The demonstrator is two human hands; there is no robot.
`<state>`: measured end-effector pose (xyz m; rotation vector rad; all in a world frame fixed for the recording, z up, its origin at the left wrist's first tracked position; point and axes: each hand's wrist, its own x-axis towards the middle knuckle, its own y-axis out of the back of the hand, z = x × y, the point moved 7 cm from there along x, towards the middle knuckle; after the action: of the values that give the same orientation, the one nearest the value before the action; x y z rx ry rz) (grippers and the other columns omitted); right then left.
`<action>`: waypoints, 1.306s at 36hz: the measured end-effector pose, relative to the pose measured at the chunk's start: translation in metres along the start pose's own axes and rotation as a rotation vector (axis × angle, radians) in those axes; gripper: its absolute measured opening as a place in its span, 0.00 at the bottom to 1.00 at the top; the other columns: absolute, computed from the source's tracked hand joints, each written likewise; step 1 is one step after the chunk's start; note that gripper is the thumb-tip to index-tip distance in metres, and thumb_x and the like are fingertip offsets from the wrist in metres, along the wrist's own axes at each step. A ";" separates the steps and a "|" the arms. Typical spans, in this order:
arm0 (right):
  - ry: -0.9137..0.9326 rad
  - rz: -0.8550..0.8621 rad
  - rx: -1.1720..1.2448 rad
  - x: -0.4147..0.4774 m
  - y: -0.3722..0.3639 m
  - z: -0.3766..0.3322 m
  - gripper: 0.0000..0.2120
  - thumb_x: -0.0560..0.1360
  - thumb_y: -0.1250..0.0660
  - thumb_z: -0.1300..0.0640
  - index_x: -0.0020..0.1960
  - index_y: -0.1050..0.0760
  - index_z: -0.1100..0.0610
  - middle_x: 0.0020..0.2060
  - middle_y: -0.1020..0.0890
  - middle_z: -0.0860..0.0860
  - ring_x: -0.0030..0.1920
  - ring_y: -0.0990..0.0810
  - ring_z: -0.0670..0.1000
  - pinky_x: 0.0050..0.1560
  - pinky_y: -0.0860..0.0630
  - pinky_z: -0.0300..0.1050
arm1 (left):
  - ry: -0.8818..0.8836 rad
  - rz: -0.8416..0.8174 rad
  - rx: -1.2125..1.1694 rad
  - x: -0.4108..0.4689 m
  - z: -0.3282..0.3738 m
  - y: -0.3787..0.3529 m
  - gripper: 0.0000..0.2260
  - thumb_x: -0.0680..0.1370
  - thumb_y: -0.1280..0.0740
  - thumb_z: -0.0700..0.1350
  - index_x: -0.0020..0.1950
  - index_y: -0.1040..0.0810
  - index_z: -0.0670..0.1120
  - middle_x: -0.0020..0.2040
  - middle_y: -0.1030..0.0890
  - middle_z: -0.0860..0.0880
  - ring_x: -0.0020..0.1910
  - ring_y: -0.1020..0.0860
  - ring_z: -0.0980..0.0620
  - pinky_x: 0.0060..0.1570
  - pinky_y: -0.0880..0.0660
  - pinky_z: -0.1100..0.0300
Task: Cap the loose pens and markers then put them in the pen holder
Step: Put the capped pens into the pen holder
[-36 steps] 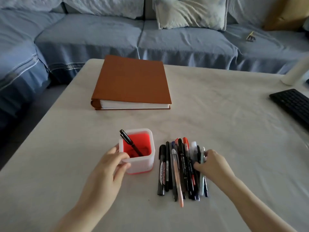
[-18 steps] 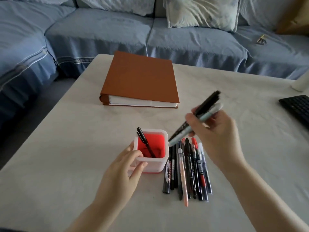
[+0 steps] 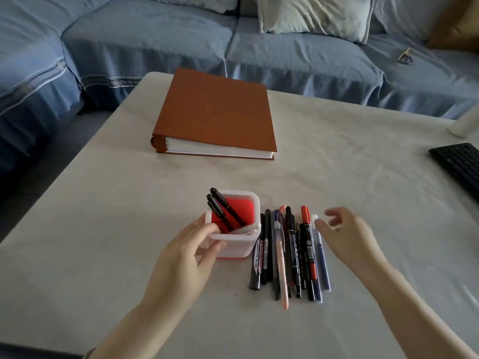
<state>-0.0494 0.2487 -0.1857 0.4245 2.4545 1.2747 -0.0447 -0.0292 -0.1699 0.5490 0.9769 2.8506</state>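
Note:
A square white pen holder [image 3: 255,203] with a red inside stands on the table. Two black pens [image 3: 228,212] lean in it toward the upper left, and a pale pen lies low at its near right corner. My left hand [image 3: 191,251] grips the holder's near left corner. Several capped pens and markers [image 3: 290,252] lie side by side just right of the holder. My right hand [image 3: 347,237] hovers blurred over the right end of that row, fingers spread and loose, holding nothing.
A brown binder [image 3: 215,112] lies at the far side of the white table [image 3: 103,229]. A black keyboard [image 3: 458,164] reaches in from the right edge, with a white cylinder [image 3: 466,123] behind it. A blue sofa [image 3: 155,40] runs behind and left.
My right hand held two pens above the holder half a second ago. Those pens are now in the holder, and the hand has dropped back empty beside the row.

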 end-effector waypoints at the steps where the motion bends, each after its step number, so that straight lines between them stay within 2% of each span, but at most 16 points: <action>1: -0.068 -0.059 -0.099 0.002 -0.006 0.016 0.21 0.74 0.37 0.48 0.62 0.30 0.58 0.55 0.23 0.57 0.50 0.23 0.55 0.47 0.31 0.42 | 0.006 0.003 0.005 0.000 0.000 0.000 0.10 0.70 0.41 0.56 0.48 0.29 0.55 0.53 0.27 0.67 0.39 0.23 0.59 0.37 0.25 0.63; 3: -0.134 -0.144 -0.206 0.003 -0.021 0.034 0.24 0.74 0.38 0.46 0.64 0.33 0.59 0.55 0.22 0.59 0.52 0.23 0.58 0.48 0.28 0.45 | 0.028 -0.009 -0.004 -0.001 -0.002 -0.001 0.10 0.70 0.41 0.57 0.48 0.29 0.56 0.52 0.29 0.75 0.39 0.22 0.60 0.36 0.27 0.70; 6: -0.127 -0.177 -0.163 0.002 -0.037 0.034 0.19 0.75 0.39 0.49 0.60 0.31 0.61 0.45 0.18 0.57 0.43 0.22 0.56 0.39 0.28 0.45 | 0.036 -0.025 -0.001 -0.001 -0.003 -0.002 0.10 0.70 0.42 0.57 0.48 0.29 0.56 0.52 0.30 0.76 0.38 0.22 0.61 0.35 0.31 0.77; 10: -0.131 -0.146 -0.151 0.004 -0.041 0.028 0.14 0.70 0.35 0.56 0.52 0.28 0.62 0.38 0.18 0.58 0.40 0.20 0.59 0.38 0.26 0.47 | 0.046 -0.024 -0.025 0.000 -0.002 -0.002 0.10 0.70 0.41 0.57 0.48 0.29 0.57 0.52 0.30 0.78 0.40 0.22 0.61 0.36 0.30 0.77; 14: -0.155 -0.182 -0.207 0.009 -0.042 0.028 0.10 0.67 0.31 0.57 0.43 0.25 0.63 0.32 0.23 0.54 0.34 0.24 0.55 0.29 0.33 0.41 | 0.062 -0.026 -0.039 -0.001 -0.003 -0.003 0.08 0.71 0.36 0.50 0.48 0.29 0.57 0.50 0.30 0.78 0.40 0.22 0.60 0.35 0.32 0.79; 16: -0.158 -0.192 -0.218 0.011 -0.042 0.030 0.09 0.66 0.31 0.57 0.37 0.28 0.62 0.28 0.27 0.52 0.30 0.28 0.53 0.25 0.38 0.40 | 0.067 -0.025 -0.039 -0.001 -0.004 -0.003 0.07 0.71 0.37 0.52 0.49 0.29 0.57 0.51 0.29 0.77 0.41 0.22 0.60 0.36 0.32 0.80; 21: -0.111 -0.285 -0.143 0.010 -0.031 0.025 0.10 0.71 0.36 0.57 0.35 0.29 0.61 0.26 0.24 0.52 0.27 0.26 0.49 0.27 0.33 0.39 | 0.054 -0.014 -0.023 0.000 -0.004 -0.001 0.12 0.69 0.41 0.58 0.50 0.28 0.57 0.52 0.28 0.75 0.41 0.22 0.60 0.37 0.27 0.72; 24: 0.025 -0.131 0.066 0.008 0.000 -0.002 0.08 0.72 0.36 0.61 0.35 0.27 0.63 0.19 0.24 0.49 0.20 0.26 0.41 0.28 0.29 0.39 | 0.039 -0.021 -0.039 -0.001 -0.004 -0.001 0.09 0.71 0.39 0.55 0.50 0.27 0.56 0.51 0.24 0.66 0.41 0.22 0.60 0.38 0.25 0.66; 27: 0.190 0.074 0.492 -0.008 0.038 -0.046 0.06 0.72 0.35 0.64 0.37 0.28 0.57 0.25 0.20 0.50 0.23 0.23 0.44 0.34 0.25 0.46 | 0.045 -0.035 -0.018 -0.002 -0.004 -0.002 0.11 0.71 0.41 0.56 0.50 0.27 0.55 0.53 0.24 0.63 0.44 0.23 0.63 0.42 0.26 0.67; 29: 0.321 0.103 0.749 -0.025 0.052 -0.080 0.08 0.72 0.36 0.67 0.39 0.29 0.55 0.34 0.19 0.53 0.27 0.21 0.45 0.31 0.22 0.41 | 0.048 -0.021 0.034 -0.001 -0.002 -0.002 0.08 0.71 0.39 0.54 0.49 0.28 0.55 0.50 0.25 0.63 0.43 0.23 0.61 0.40 0.26 0.70; 31: 0.379 0.058 0.833 -0.036 0.046 -0.104 0.08 0.72 0.35 0.67 0.41 0.29 0.55 0.39 0.19 0.56 0.31 0.19 0.46 0.32 0.22 0.37 | 0.059 -0.023 0.037 -0.001 -0.002 -0.002 0.06 0.71 0.36 0.49 0.48 0.28 0.55 0.44 0.24 0.64 0.41 0.23 0.59 0.37 0.29 0.77; 34: 0.354 0.008 0.662 -0.038 0.011 -0.118 0.04 0.70 0.32 0.62 0.43 0.26 0.56 0.38 0.17 0.51 0.35 0.18 0.46 0.38 0.20 0.42 | 0.072 -0.036 0.048 -0.001 -0.001 -0.002 0.08 0.71 0.36 0.48 0.48 0.28 0.56 0.42 0.24 0.67 0.42 0.24 0.62 0.38 0.32 0.79; 38: 0.389 -0.031 0.474 -0.038 -0.024 -0.123 0.08 0.69 0.29 0.59 0.41 0.29 0.55 0.34 0.20 0.47 0.35 0.22 0.46 0.38 0.24 0.40 | 0.073 -0.039 0.004 0.001 0.002 -0.003 0.10 0.71 0.37 0.48 0.51 0.29 0.59 0.51 0.29 0.76 0.47 0.28 0.72 0.44 0.33 0.79; 42: 0.361 -0.086 0.477 -0.034 -0.023 -0.110 0.18 0.65 0.25 0.53 0.51 0.29 0.46 0.41 0.22 0.43 0.39 0.24 0.44 0.40 0.26 0.35 | 0.035 -0.026 0.032 0.002 0.007 -0.002 0.08 0.72 0.39 0.52 0.50 0.29 0.56 0.53 0.29 0.66 0.49 0.28 0.63 0.45 0.36 0.82; 44: 0.333 -0.020 0.435 -0.030 -0.011 -0.093 0.17 0.65 0.26 0.51 0.51 0.28 0.46 0.42 0.22 0.43 0.40 0.24 0.44 0.39 0.26 0.33 | 0.014 -0.024 0.029 0.001 0.006 -0.002 0.08 0.72 0.41 0.53 0.49 0.29 0.56 0.55 0.29 0.63 0.48 0.27 0.61 0.45 0.35 0.80; 47: 0.184 0.151 0.255 -0.018 0.010 -0.043 0.15 0.70 0.31 0.49 0.54 0.27 0.51 0.44 0.22 0.49 0.43 0.23 0.49 0.41 0.29 0.38 | 0.034 -0.026 -0.027 0.001 0.001 -0.004 0.08 0.72 0.38 0.51 0.50 0.28 0.55 0.52 0.28 0.71 0.46 0.25 0.61 0.43 0.27 0.70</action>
<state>-0.0513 0.2156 -0.1511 0.5914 2.8022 1.1016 -0.0454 -0.0258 -0.1713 0.4825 0.9417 2.8549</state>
